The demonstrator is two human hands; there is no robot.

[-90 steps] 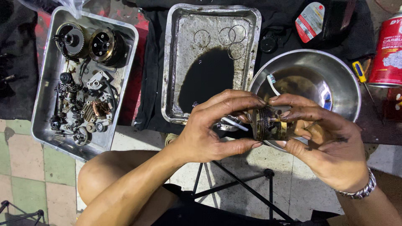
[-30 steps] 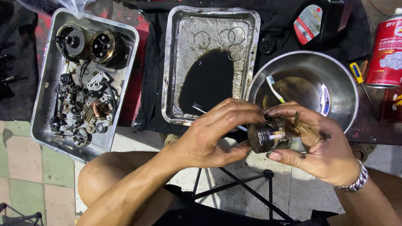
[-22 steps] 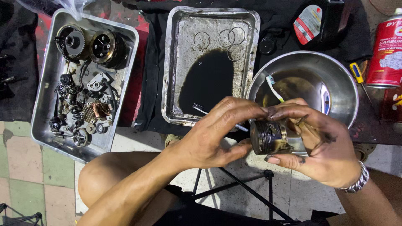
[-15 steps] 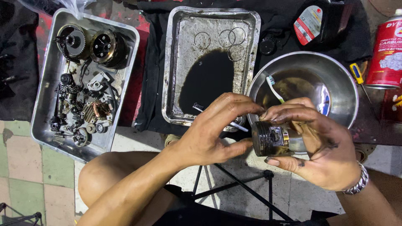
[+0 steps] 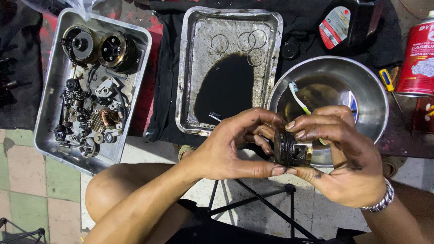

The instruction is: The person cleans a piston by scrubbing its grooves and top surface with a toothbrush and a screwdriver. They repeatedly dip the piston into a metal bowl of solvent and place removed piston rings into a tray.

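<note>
Moved since a moment ago: left hand (image 5: 230,147) has closed in tighter on the piston (image 5: 291,148); half a second back its fingers were spread off to the side, now thumb and fingertips are right up on the crown end. Piston itself barely shifted, just sits a touch lower in front of the bowl.
Left hand grip: pinching the piston's ringed end, thumb underneath, index over the top, other fingers curled in behind. Closed on it.
Right hand grip: right hand (image 5: 343,158) wraps the skirt end, fingers over the top, thumb below. Also closed on the piston. Pretty grimy, silver bracelet (image 5: 379,203) on the wrist.
Piston location: held in the air between both hands, lying on its side, crown pointing toward the left hand, just over the near rim of the steel bowl (image 5: 370,90).
In the bowl: a toothbrush (image 5: 298,98) leaning inside, some dark liquid at the bottom.
Middle tray (image 5: 186,68): puddle of black oil (image 5: 224,88), a few thin rings (image 5: 246,43) lying at the far end.
Left tray (image 5: 49,113): packed with engine bits, gears (image 5: 97,45), springs, small parts.
Far right: red spray can (image 5: 418,58), small yellow-handled screwdriver (image 5: 386,77) beside it.
Underneath: person's bare knee (image 5: 113,190) and a black metal stand (image 5: 266,203) on the tiled floor.
</note>
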